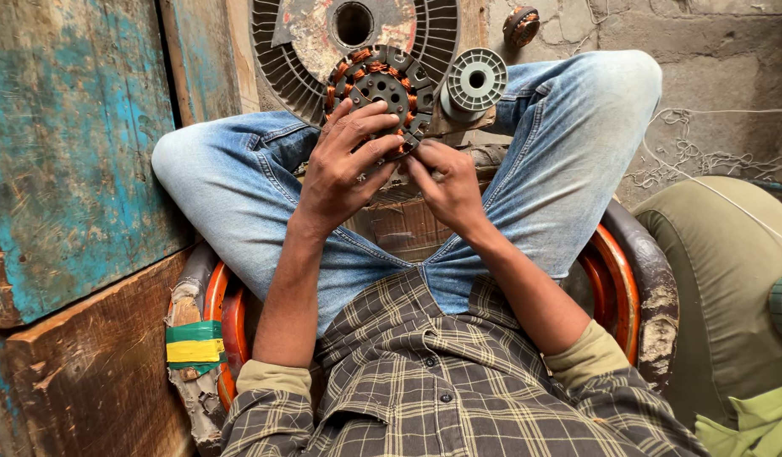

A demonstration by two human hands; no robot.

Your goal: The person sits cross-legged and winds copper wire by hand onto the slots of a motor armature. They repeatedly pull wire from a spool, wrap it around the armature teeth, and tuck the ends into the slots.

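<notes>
Between your knees: a round motor stator [381,85] with copper windings in its slots, held tilted on edge above your lap; every place below is given from this stator.
Left hand: your left hand [344,161] is spread over the stator's lower left face, its fingers [370,114] curled and gripping the rim.
Right hand: your right hand [448,188] sits just below and to the right of the stator, its fingertips [418,152] pinched together at the lower edge; what they pinch is too small to tell.
Above the stator: a large round metal housing [302,42] with a ribbed rim and a centre hole, standing close behind it.
Right of the stator: a pale plastic spool [474,83], just beside it and resting near your right knee.
Further upper right: a small copper-wound part [521,25] against the grey wall.
Below the stator: your blue jeans [568,144], crossed legs and checked shirt [441,381].
Left of the stator: worn wooden boards [69,152] with peeling blue paint.
Under you: a round seat with an orange rim [615,279].
</notes>
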